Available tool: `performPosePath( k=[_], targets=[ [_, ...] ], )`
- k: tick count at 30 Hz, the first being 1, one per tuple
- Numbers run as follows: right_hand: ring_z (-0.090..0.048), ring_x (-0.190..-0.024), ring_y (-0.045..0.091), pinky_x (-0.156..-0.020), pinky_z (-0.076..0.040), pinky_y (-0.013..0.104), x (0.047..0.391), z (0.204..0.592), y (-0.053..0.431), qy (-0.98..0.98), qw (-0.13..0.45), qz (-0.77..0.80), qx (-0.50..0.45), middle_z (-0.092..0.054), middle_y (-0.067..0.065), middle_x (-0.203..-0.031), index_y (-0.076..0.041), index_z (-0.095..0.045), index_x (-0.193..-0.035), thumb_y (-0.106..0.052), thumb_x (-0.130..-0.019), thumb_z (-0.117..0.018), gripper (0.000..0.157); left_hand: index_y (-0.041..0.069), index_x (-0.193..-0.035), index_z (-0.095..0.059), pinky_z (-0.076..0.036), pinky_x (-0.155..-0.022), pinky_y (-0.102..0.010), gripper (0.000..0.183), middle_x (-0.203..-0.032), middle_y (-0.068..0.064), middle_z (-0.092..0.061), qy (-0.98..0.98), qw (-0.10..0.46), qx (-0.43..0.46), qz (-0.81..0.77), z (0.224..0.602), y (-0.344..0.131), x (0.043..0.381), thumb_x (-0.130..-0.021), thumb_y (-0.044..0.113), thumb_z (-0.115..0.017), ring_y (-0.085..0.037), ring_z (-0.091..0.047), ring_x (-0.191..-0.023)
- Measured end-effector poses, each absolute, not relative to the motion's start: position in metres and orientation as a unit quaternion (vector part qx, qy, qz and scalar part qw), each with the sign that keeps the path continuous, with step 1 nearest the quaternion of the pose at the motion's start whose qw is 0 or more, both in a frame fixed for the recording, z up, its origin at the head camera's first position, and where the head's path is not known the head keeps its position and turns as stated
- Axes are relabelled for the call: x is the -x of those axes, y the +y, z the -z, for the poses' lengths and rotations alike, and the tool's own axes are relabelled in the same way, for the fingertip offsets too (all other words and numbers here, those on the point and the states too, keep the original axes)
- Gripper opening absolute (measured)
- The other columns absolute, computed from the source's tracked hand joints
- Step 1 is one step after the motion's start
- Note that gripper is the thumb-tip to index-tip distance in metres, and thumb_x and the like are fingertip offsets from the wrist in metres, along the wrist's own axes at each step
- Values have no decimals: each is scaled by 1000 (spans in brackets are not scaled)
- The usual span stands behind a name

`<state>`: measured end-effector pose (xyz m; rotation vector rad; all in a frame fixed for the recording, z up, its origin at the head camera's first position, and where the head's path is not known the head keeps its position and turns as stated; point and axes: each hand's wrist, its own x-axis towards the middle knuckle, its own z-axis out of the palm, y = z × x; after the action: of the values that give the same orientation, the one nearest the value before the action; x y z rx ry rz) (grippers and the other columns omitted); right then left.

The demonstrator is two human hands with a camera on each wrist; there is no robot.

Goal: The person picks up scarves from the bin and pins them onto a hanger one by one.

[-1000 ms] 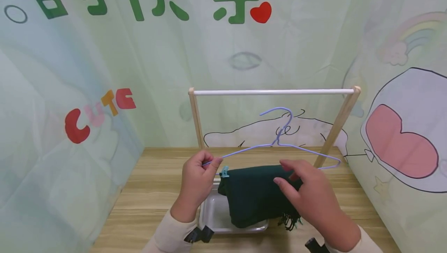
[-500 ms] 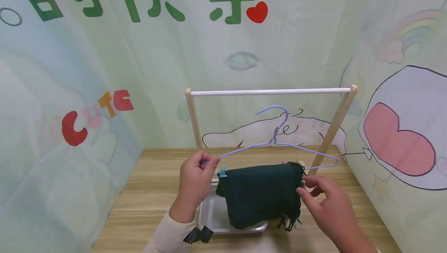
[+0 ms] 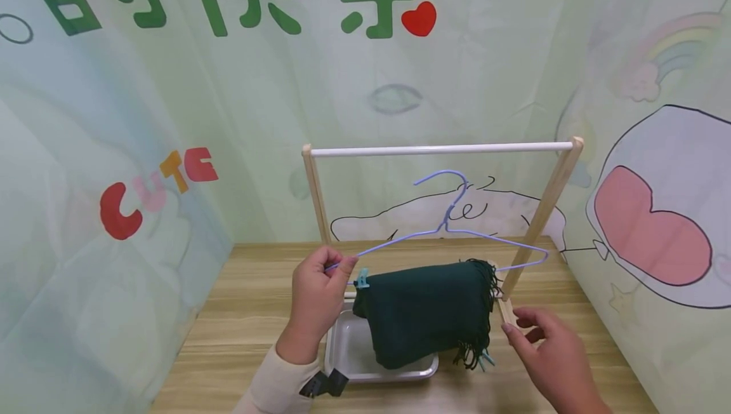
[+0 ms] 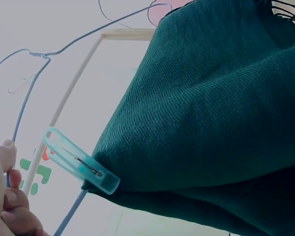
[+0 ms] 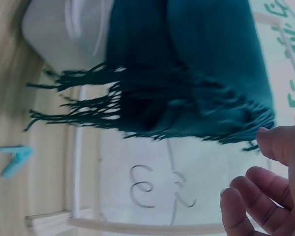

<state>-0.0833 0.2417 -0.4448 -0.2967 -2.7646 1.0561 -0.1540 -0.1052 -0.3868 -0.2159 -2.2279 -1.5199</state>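
Note:
My left hand (image 3: 320, 293) grips the left arm of a blue wire clothes hanger (image 3: 443, 227), whose hook points up. Over the hanger's lower bar hangs a folded dark green scarf (image 3: 428, 306), its fringe at the right end. A light blue clothespin (image 4: 81, 162) clamps the scarf's left corner to the bar. My right hand (image 3: 554, 350) is held low to the right of the scarf, fingers loosely bent, with nothing in it. On the table below the fringe, a second clothespin (image 5: 17, 160) lies in the right wrist view, partly hidden by the fringe in the head view.
Behind the hanger stands a wooden rack with a white top rod (image 3: 440, 150). A pale shallow tray (image 3: 345, 338) sits on the wood-grain table (image 3: 228, 312), partly covered by the scarf. Printed curtains (image 3: 274, 96) enclose the back and sides.
My right hand has come off the scarf's right end, moving right and down. The fringed end now shows in full. The left hand keeps its grip on the hanger, which shifts slightly.

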Motion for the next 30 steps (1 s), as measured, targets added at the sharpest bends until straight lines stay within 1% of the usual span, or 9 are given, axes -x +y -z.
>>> performPosePath(
  k=[8,15,17,22,24,26,30],
  targets=[
    [-69,-83,25,-69,-58,43,97,486,252,-931,35,-337,135,-74,20,-107,3,-70,-122,-31,-95,-78,44,5,-86,-64,-40,-56,-22,23,-71,-4,-49,-802,216,78,551,387,-105,153,-96,18,-80,-18,-46,-65],
    [-69,-81,23,-70,-57,45,103,530,258,-937,-9,-327,123,-74,18,-104,6,-69,-120,-33,-96,-76,46,5,-85,-63,-39,-56,-22,23,-70,-4,-48,-802,215,77,552,387,-105,152,-95,17,-80,-18,-46,-65],
    [-70,-83,25,-71,-57,46,105,540,259,-937,-18,-326,121,-74,19,-105,6,-69,-120,-34,-96,-75,48,5,-84,-63,-39,-56,-22,23,-70,-4,-48,-802,216,78,552,387,-105,152,-95,17,-80,-18,-46,-65],
    [-70,-94,36,-81,-56,55,112,562,258,-935,-49,-326,128,-72,23,-108,7,-69,-117,-44,-93,-75,57,5,-85,-63,-39,-55,-22,24,-70,-4,-47,-802,216,76,552,387,-106,151,-96,18,-80,-19,-46,-65],
    [-69,-96,38,-81,-56,56,114,571,257,-938,-57,-319,127,-72,23,-106,8,-69,-115,-46,-92,-77,59,5,-85,-63,-39,-56,-22,24,-70,-4,-47,-803,215,75,551,387,-106,151,-96,18,-80,-19,-46,-65],
    [-70,-95,38,-80,-56,56,115,578,255,-941,-59,-310,122,-72,22,-104,9,-69,-114,-44,-91,-79,58,5,-85,-63,-39,-56,-22,24,-70,-4,-47,-804,213,73,551,387,-106,151,-96,18,-80,-19,-46,-66],
    [-70,-90,32,-77,-57,53,116,590,253,-943,-68,-303,121,-72,19,-101,10,-68,-115,-41,-88,-81,59,5,-85,-63,-39,-56,-22,24,-70,-4,-47,-805,213,70,550,387,-106,151,-95,18,-80,-19,-46,-66]
  ],
)
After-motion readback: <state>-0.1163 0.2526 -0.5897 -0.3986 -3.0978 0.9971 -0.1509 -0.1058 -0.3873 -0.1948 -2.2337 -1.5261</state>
